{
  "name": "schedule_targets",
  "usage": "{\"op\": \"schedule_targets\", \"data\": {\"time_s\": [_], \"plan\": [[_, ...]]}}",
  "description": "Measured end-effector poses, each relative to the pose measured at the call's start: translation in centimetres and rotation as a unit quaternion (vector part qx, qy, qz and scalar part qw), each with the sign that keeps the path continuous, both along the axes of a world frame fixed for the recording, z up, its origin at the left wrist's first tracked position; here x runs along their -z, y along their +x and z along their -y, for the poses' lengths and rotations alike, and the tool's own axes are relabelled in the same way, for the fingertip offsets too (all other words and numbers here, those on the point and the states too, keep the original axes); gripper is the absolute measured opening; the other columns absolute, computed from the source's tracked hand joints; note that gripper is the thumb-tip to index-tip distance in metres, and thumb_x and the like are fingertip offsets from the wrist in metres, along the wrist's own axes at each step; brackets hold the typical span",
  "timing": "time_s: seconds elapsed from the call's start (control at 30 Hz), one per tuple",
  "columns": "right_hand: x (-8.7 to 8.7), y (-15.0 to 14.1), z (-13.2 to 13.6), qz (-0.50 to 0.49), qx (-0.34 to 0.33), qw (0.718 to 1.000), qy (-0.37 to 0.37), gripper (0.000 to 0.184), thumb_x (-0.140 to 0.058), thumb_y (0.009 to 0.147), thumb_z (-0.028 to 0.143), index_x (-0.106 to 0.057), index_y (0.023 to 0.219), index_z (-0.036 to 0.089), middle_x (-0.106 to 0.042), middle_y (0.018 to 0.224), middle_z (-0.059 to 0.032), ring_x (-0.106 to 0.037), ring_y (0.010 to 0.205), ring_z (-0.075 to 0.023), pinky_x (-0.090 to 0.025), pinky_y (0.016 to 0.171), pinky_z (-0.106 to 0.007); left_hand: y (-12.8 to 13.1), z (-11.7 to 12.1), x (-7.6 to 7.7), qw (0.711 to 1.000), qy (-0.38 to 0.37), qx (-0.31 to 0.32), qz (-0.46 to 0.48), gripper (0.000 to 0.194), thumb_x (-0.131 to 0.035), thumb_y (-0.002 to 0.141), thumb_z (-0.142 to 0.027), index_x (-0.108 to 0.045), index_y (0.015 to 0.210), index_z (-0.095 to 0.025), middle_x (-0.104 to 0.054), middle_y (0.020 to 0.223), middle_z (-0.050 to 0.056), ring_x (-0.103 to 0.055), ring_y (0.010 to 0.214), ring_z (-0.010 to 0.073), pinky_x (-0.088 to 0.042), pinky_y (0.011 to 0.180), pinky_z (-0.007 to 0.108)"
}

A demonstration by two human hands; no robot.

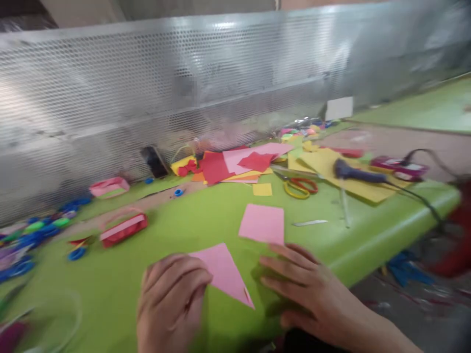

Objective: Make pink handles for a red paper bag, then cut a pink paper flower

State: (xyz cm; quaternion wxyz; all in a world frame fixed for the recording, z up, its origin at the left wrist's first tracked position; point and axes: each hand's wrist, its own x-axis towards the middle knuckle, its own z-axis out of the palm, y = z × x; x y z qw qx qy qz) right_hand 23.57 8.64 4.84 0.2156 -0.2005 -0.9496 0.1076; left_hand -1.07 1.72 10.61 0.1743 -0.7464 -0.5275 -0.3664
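My left hand [174, 296] is closed on the left corner of a pink paper piece [222, 269], pinching it between thumb and fingers. This piece is pointed at its lower right, where a small reddish mark shows. To the right, my right hand [300, 282] has its fingers spread and holds nothing. Its fingertips are at the lower edge of a second, squarish pink paper [263, 223] on the green table [184, 215]; whether they touch it I cannot tell. Beyond that paper lie a small yellow square [262, 189] and scissors [300, 187] with yellow and orange handles.
A dark glue gun [358, 172] with a cord rests on yellow sheets [375, 193] at the right. Red and pink sheets [217, 169] are piled at the back. A small red paper bag [124, 230] sits at left. A perforated metal panel [147, 98] stands behind.
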Motion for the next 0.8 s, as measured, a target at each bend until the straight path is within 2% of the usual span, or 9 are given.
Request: {"op": "schedule_targets", "data": {"time_s": [0.1,0.2,0.27,0.33,0.4,0.47,0.53,0.67,0.8], "plan": [[1.4,0.4,-0.8,0.015,-0.061,0.998,0.02,0.056,-0.057,0.084,0.052,-0.053,0.132,0.024,-0.058,0.132,-0.0072,-0.055,0.119,-0.0258,-0.044,0.103,-0.043,-0.5,1.7,0.7,0.997,0.048,-0.023,0.053,0.021,-0.059,0.078,-0.001,-0.06,0.074,-0.021,-0.066,0.073,-0.001,-0.059,0.074,0.0143,-0.048,0.066,0.028],[2.7,0.7,-2.9,-0.046,0.047,0.997,0.041,0.043,-0.056,0.086,0.043,-0.061,0.125,0.026,-0.065,0.122,-0.0081,-0.062,0.109,-0.0308,-0.048,0.095,-0.05,-0.3,2.6,1.5,0.994,0.067,-0.061,0.056,0.021,-0.059,0.078,0.0,-0.06,0.073,-0.021,-0.067,0.076,0.0,-0.061,0.075,0.0139,-0.052,0.065,0.027],[2.5,0.4,-3.7,-0.113,0.14,0.983,0.026,0.035,-0.052,0.086,0.043,-0.07,0.11,0.026,-0.069,0.115,-0.0113,-0.063,0.105,-0.037,-0.047,0.092,-0.058,0.0,2.9,1.7,0.992,0.075,-0.082,0.056,0.021,-0.059,0.077,-0.001,-0.06,0.072,-0.021,-0.068,0.077,0.0,-0.062,0.075,0.0144,-0.053,0.065,0.028],[1.4,-0.5,-3.1,-0.171,0.182,0.966,-0.065,0.034,-0.05,0.084,0.046,-0.074,0.098,0.027,-0.07,0.111,-0.0127,-0.064,0.102,-0.0384,-0.049,0.088,-0.057,0.5,3.0,1.9,0.99,0.084,-0.094,0.064,0.022,-0.059,0.077,-0.001,-0.06,0.071,-0.021,-0.067,0.076,0.0,-0.063,0.075,0.0148,-0.053,0.065,0.029],[0.0,-2.1,-1.0,-0.202,0.171,0.934,-0.239,0.032,-0.053,0.081,0.052,-0.074,0.089,0.029,-0.073,0.098,-0.0114,-0.068,0.088,-0.0332,-0.055,0.074,-0.046,1.0,2.9,2.0,0.988,0.096,-0.099,0.067,0.022,-0.06,0.076,0.0,-0.06,0.071,-0.021,-0.067,0.074,0.0,-0.062,0.073,0.0147,-0.053,0.064,0.029],[-1.1,-4.1,1.5,-0.209,0.133,0.852,-0.462,0.042,-0.049,0.081,0.062,-0.071,0.083,0.025,-0.072,0.08,-0.0093,-0.067,0.067,-0.0239,-0.054,0.056,-0.033,1.3,2.9,2.2,0.988,0.109,-0.094,0.055,0.023,-0.061,0.075,0.002,-0.062,0.073,-0.021,-0.067,0.074,0.001,-0.062,0.074,0.0149,-0.052,0.063,0.029],[-1.5,-5.9,3.3,-0.185,0.107,0.777,-0.592,0.054,-0.04,0.083,0.068,-0.061,0.068,0.02,-0.061,0.058,-0.0036,-0.054,0.045,-0.0134,-0.041,0.041,-0.023,1.5,2.9,2.5,0.99,0.11,-0.077,0.036,0.023,-0.061,0.074,0.002,-0.064,0.076,-0.02,-0.069,0.075,0.002,-0.062,0.076,0.0158,-0.052,0.064,0.029],[-1.7,-7.5,3.6,-0.138,0.093,0.736,-0.656,0.044,-0.053,0.078,0.06,-0.045,0.062,0.02,-0.044,0.045,0.0074,-0.031,0.034,-0.0039,-0.021,0.035,-0.018,1.0,3.3,3.0,0.995,0.089,-0.042,-0.001,0.023,-0.063,0.074,-0.001,-0.067,0.086,-0.021,-0.071,0.082,0.003,-0.063,0.081,0.0185,-0.052,0.065,0.031],[-2.2,-6.9,2.6,-0.136,0.079,0.71,-0.686,0.028,-0.056,0.076,0.044,-0.046,0.065,0.019,-0.046,0.048,0.0082,-0.035,0.036,-0.0032,-0.022,0.035,-0.016,0.3,3.0,3.2,0.996,0.075,-0.035,-0.032,0.027,-0.063,0.073,0.0,-0.068,0.088,-0.022,-0.071,0.084,0.002,-0.063,0.081,0.0198,-0.052,0.064,0.033]]}}
